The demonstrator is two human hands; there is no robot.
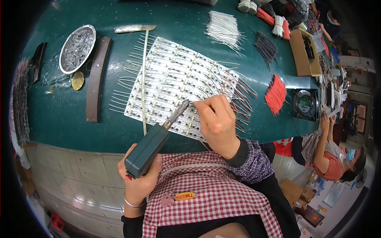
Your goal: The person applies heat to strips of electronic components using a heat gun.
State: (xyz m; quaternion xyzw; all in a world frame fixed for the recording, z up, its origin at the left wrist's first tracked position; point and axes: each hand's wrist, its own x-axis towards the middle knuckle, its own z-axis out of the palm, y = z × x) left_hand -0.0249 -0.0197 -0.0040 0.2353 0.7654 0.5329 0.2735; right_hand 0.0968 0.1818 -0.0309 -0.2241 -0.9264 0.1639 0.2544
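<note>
My left hand is wrapped round the dark green handle of a soldering gun. Its metal tip points up and right, over a white panel of small circuit boards. Right beside that tip, my right hand has thumb and forefinger pinched together low over the panel; what lies between them is too small to make out. White wires stick out from the panel's left side, red and dark wires from its right. A thin, pale strip lies across the panel's left part.
At left are a metal bowl of grey scraps, a round yellowish pad and a brown bar. White, black and red wire bundles lie at right, near a small fan and cardboard box. Co-workers sit beyond.
</note>
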